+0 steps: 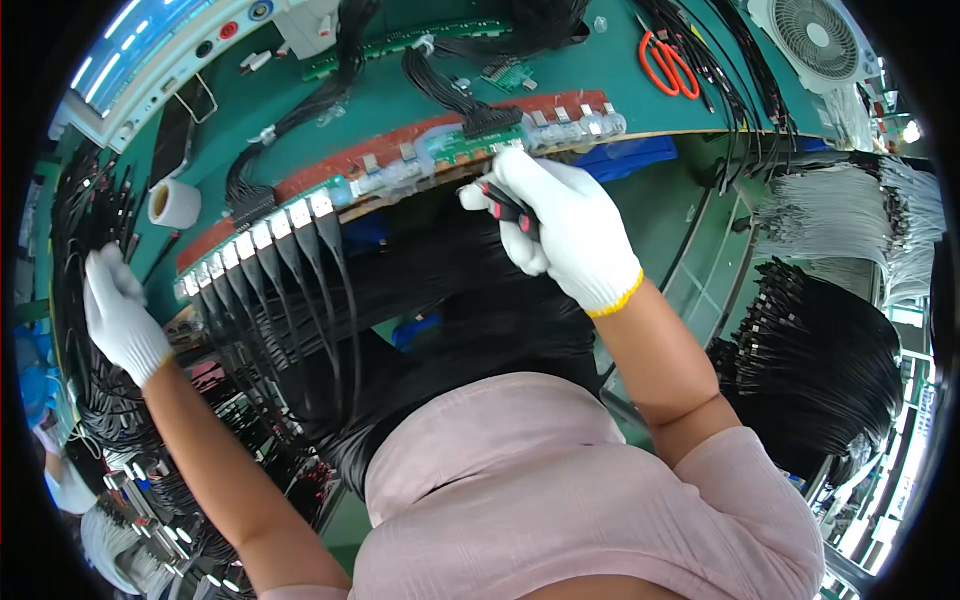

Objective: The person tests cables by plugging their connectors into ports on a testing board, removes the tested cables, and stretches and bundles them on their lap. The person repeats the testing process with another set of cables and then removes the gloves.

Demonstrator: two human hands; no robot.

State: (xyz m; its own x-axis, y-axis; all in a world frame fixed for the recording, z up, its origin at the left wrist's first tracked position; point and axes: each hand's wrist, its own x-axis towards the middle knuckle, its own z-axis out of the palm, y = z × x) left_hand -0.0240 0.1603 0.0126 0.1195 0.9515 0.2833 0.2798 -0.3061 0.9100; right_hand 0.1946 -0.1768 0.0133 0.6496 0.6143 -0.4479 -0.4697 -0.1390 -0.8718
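Note:
My right hand [570,225], in a white glove with a yellow cuff edge, is closed around a small black piece with pink ends [512,212], whose exact kind I cannot make out. It hovers just in front of the right part of a long connector test board [470,145]. My left hand [122,315], also gloved, is at the far left beside a hanging mass of black cables [75,330]; its fingers stretch upward, and I see nothing held in them. Several black cables with flat plugs [285,225] sit in a row along the board's left half, their leads hanging down.
On the green bench [590,75] lie orange-handled scissors [668,68], a tape roll [174,203] and a phone-like dark slab [174,140]. A white instrument [180,60] stands at the upper left, a fan [815,38] at the upper right. Thick black cable bundles [820,360] hang at right.

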